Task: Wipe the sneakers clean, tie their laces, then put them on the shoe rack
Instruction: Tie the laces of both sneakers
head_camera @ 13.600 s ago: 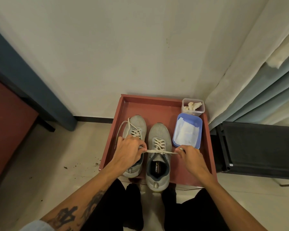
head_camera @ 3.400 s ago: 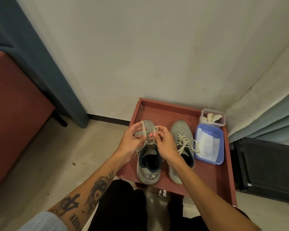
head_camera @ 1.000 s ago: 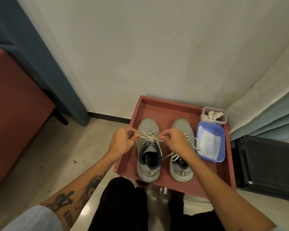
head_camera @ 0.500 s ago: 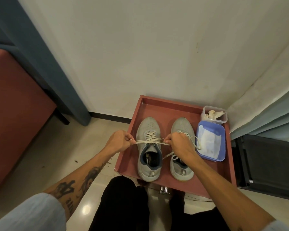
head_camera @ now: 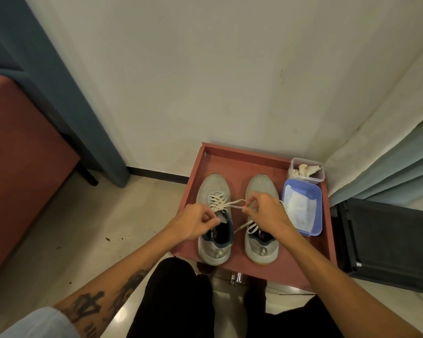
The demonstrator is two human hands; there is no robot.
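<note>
Left sneaker [head_camera: 213, 190] sits on the red tray [head_camera: 242, 162]. Left hand [head_camera: 197, 224] and right hand [head_camera: 265, 213] each pinch its lace [head_camera: 230, 204], hands apart. Loops should be drawn outward evenly to seat the knot snug.

Left forearm [head_camera: 142, 262] carries dark tattoos [head_camera: 93, 304] well back from the fingers [head_camera: 208, 218] of the left hand [head_camera: 193, 222]: bold block characters, a darker patterned patch closer to the wrist, and small lettering beside them. Farthest from those fingers, a pale blue-grey sleeve [head_camera: 32, 324] covers the upper arm. Right forearm [head_camera: 327, 272] is uncovered from the right hand [head_camera: 266, 213] back; black trousers [head_camera: 178, 301] on both legs, nearer the body than either hand's fingers.
</note>
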